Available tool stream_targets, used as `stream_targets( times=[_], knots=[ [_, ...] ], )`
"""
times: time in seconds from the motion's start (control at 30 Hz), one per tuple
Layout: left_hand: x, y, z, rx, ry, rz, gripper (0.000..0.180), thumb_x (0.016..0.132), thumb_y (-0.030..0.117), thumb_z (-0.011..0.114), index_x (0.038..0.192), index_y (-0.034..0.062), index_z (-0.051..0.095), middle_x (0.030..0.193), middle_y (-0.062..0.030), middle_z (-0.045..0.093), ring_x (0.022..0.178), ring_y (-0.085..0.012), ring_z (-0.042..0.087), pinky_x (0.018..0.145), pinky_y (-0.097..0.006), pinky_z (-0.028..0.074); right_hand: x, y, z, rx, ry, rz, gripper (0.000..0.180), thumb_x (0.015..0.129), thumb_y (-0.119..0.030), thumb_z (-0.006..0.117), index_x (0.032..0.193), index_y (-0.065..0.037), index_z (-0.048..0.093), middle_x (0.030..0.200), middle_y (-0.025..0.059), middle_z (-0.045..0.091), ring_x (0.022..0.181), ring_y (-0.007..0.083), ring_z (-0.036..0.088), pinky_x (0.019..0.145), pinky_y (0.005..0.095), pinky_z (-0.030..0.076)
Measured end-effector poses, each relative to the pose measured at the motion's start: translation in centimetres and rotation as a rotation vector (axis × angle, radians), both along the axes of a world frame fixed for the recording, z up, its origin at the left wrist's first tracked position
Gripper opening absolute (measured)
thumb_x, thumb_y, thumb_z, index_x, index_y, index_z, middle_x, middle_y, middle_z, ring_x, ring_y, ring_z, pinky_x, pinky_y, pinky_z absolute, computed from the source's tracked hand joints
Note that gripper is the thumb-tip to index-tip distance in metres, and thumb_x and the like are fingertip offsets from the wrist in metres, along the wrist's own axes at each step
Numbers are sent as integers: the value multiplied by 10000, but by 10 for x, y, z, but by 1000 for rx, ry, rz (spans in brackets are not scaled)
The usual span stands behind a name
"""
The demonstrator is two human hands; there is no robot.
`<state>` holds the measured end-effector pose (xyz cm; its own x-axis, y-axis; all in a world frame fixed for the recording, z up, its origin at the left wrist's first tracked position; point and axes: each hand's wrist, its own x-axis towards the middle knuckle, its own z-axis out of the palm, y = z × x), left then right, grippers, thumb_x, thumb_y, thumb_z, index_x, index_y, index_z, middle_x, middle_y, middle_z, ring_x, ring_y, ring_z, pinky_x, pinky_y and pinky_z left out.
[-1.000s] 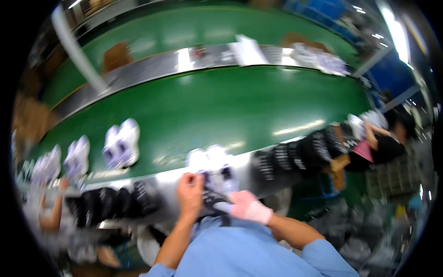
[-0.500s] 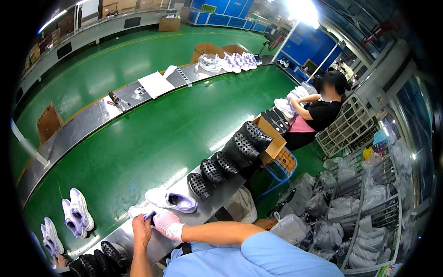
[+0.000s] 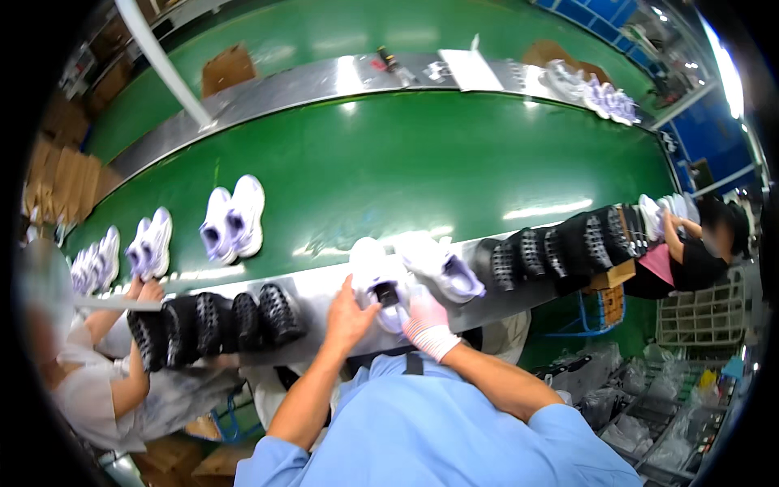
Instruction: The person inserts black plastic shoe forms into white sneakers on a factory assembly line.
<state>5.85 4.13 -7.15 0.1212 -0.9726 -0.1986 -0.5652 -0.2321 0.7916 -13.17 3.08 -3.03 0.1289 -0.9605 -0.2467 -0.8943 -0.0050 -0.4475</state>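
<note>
A white sneaker with a purple lining lies on the metal ledge in front of me. My bare left hand grips its near side. My right hand, in a white glove with pink dots, holds the shoe's heel end beside a dark insert in the opening. A second white sneaker lies just to the right, untouched.
A green conveyor belt carries pairs of white and purple sneakers at the left. Rows of black shoe forms line the ledge on both sides. One person works at my left, another at the right. Bins of bagged parts stand at lower right.
The view has swung back left to face the belt squarely. Both hands stay on the white sneaker at the ledge, now nearer the middle of the picture.
</note>
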Motion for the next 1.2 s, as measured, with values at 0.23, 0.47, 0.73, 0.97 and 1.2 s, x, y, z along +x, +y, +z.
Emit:
stream_targets(
  times=[0.23,0.47,0.73,0.97,1.2],
  knots=[
    [-18,8,-11,118,-94,70,710,836,84,648,1518,92,451,933,-280,715,884,-495,685,834,-553,540,26,-12,-45,121,-37,-38,546,885,-475,722,998,53,641,825,294,688,879,469,690,797,511,550],
    [-6,5,3,152,-169,28,646,863,218,740,1472,160,532,1052,-265,711,996,-431,687,859,-557,528,24,-31,-22,76,-15,101,622,826,-392,769,1259,21,599,1150,293,686,1072,444,664,921,501,536],
    [-6,-5,-4,196,-276,125,513,853,250,777,1332,155,620,927,-196,748,906,-407,722,784,-533,558,30,-74,-17,22,-132,433,650,805,-281,800,1389,-98,580,1239,231,655,1156,427,602,1021,498,477],
    [13,-6,-41,42,-175,82,459,777,150,797,1220,124,683,909,-215,742,856,-414,726,773,-532,563,24,-92,-18,-213,-274,902,395,735,-155,773,1125,-147,710,1168,65,695,1146,339,613,991,457,509],
    [33,-18,-42,299,273,39,475,793,53,805,1234,67,628,840,-115,730,611,-147,656,501,-326,531,36,-90,15,-215,-12,1115,421,707,-60,711,1119,-149,704,1128,64,709,1109,320,653,923,464,544]
  ],
)
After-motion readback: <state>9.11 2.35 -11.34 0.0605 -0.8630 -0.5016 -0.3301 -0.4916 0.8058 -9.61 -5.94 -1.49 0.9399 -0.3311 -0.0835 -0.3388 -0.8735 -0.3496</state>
